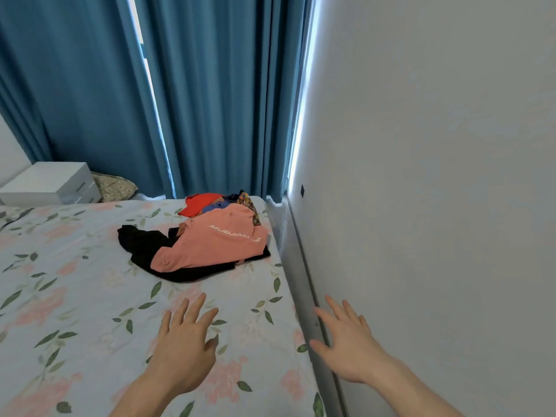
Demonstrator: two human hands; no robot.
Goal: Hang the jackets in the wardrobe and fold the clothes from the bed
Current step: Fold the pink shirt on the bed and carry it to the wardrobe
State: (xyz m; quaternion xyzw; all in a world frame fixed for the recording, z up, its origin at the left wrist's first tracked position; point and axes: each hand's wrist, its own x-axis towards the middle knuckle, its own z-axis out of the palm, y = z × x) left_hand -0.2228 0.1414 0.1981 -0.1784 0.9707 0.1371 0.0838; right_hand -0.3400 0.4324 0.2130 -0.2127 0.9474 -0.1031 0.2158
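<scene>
Bed sheet (75, 296): matt printed cloth, smooth.
Pink shirt (210, 245): soft matt cloth, creased.
Curtains (216, 100): matt woven cloth.
Wall (436, 176): smooth, matt painted.

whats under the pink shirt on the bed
A black garment spreads out beneath the pink shirt; red, blue and patterned pieces peek out behind. Anything deeper is covered.

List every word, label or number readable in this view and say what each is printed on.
"SUN SEA AND..." in thin white capitals on the pink shirt, which lies on top of the clothes pile on the bed; the words after that are too blurred to read.
The other clothes in the pile, the curtains and the white drawer unit show no readable text.
</scene>
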